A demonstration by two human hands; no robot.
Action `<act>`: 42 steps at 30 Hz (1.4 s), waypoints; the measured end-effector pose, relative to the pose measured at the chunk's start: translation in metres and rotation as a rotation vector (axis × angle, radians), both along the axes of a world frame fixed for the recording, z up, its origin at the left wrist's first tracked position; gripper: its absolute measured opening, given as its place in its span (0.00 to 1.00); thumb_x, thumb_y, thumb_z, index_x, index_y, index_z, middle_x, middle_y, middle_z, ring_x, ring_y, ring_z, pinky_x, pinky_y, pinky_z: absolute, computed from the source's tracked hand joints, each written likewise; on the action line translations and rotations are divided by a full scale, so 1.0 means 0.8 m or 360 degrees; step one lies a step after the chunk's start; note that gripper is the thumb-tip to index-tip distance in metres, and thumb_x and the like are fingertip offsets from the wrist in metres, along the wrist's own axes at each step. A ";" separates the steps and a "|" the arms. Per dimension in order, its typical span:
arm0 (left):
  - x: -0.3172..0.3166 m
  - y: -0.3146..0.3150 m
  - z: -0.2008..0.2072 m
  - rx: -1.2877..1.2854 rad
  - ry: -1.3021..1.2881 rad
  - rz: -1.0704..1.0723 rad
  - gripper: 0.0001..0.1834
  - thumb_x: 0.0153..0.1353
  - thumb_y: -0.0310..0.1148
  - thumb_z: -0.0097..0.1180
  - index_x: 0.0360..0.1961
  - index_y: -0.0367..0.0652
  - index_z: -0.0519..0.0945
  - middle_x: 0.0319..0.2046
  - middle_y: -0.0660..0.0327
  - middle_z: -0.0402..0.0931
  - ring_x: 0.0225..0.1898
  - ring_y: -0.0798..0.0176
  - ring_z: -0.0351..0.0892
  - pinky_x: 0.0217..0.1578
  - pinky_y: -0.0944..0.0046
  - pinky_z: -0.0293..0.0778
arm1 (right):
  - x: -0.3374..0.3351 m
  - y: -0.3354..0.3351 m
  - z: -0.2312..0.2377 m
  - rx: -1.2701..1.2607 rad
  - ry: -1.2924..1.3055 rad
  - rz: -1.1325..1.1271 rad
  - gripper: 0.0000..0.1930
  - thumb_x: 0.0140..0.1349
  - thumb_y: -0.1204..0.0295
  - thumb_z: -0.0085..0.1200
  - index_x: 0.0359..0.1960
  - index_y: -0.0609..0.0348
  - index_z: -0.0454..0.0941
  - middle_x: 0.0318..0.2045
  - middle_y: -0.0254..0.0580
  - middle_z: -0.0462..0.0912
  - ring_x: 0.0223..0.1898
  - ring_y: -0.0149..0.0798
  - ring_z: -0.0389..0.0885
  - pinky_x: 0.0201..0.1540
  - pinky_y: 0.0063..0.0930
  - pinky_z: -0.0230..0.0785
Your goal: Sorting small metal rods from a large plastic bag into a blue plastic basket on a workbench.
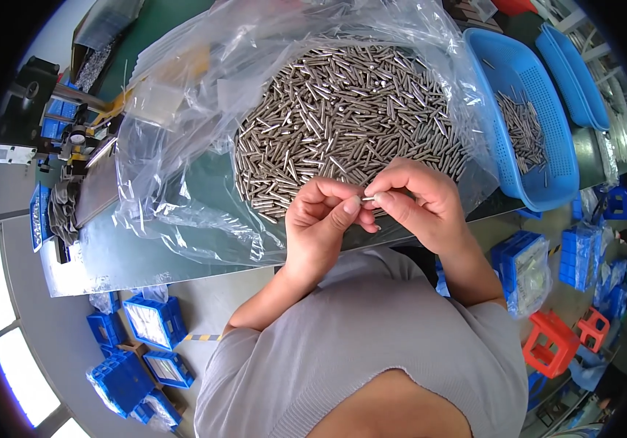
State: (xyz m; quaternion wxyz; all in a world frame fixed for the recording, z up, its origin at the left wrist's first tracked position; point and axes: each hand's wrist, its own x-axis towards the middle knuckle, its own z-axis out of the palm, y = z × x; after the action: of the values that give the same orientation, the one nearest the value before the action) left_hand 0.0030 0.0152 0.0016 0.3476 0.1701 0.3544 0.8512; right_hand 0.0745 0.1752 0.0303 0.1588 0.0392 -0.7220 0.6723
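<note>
A large heap of small metal pins (342, 117) lies on a clear plastic bag (182, 146) spread over the green table (109, 248). Just in front of the heap, my left hand (320, 226) and my right hand (419, 201) meet. Together their fingertips pinch one small metal pin (368, 198), held level between them. Both hands hover above the table's near edge, over the bag's front border.
A blue perforated basket (529, 109) with several pins stands at the right, a second blue basket (576, 66) behind it. Machine parts and a metal tray (94, 186) sit at the left. Blue bins (149, 321) and red stools (551, 343) are on the floor.
</note>
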 end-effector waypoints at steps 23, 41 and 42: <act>0.001 -0.002 -0.003 -0.0047 0.0043 0.0028 0.02 0.63 0.21 0.52 0.36 0.33 0.74 0.34 0.52 0.79 0.32 0.64 0.80 0.35 0.64 0.80 | 0.003 -0.021 0.004 0.0078 -0.0052 -0.0220 0.03 0.57 0.83 0.56 0.32 0.65 0.76 0.30 0.38 0.75 0.25 0.26 0.78 0.26 0.17 0.69; -0.002 0.006 -0.001 0.0035 0.0021 0.0138 0.03 0.64 0.23 0.51 0.38 0.34 0.73 0.34 0.50 0.78 0.30 0.65 0.78 0.32 0.63 0.80 | 0.055 0.089 0.045 0.1042 0.0192 -0.2055 0.10 0.53 0.80 0.61 0.38 0.62 0.79 0.34 0.37 0.80 0.31 0.27 0.73 0.32 0.21 0.66; -0.002 0.005 -0.002 0.0037 0.0017 0.0157 0.03 0.64 0.23 0.51 0.38 0.34 0.73 0.34 0.50 0.77 0.30 0.65 0.78 0.32 0.63 0.80 | 0.055 0.092 0.054 0.1319 0.0078 -0.2165 0.10 0.53 0.79 0.62 0.38 0.61 0.80 0.34 0.37 0.80 0.32 0.29 0.74 0.32 0.23 0.67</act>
State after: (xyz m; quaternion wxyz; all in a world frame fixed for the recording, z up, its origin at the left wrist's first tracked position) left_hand 0.0012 0.0192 -0.0001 0.3015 0.1609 0.3543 0.8704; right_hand 0.1182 0.2487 0.0732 0.5227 -0.3396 -0.7750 0.1036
